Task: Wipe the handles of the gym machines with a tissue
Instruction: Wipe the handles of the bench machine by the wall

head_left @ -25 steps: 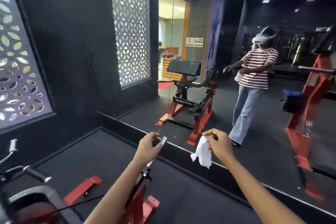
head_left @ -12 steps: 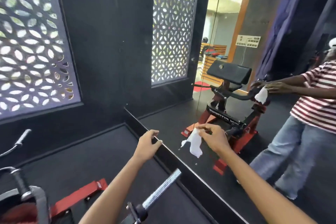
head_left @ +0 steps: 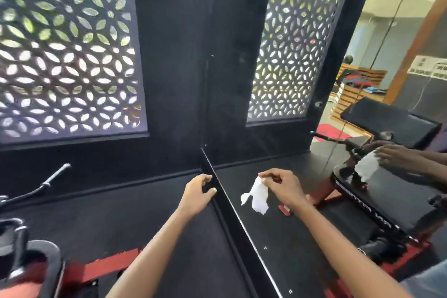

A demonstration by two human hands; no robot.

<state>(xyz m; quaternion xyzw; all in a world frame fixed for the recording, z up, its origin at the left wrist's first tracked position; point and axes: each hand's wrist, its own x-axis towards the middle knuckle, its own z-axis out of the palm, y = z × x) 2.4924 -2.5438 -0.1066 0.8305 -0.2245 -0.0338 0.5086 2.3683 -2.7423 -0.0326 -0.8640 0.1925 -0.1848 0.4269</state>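
Hanging crumpled below the right hand's [head_left: 284, 189] grip: tissue [head_left: 257, 195].

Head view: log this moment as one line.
left hand: open, holds nothing | right hand: pinches tissue | handle: far left, untouched | wipe: not under way

A: What colour is the tissue [head_left: 257, 195]?
B: White. The floor [head_left: 125, 215] and wall [head_left: 174, 55] are black.
A: And the window screen [head_left: 65, 48]?
B: Dark, cut in a repeating petal lattice, with pale light and green showing through.
A: The machine?
B: A red frame [head_left: 108, 267] with black parts; its handle [head_left: 56, 173] is silvery grey.
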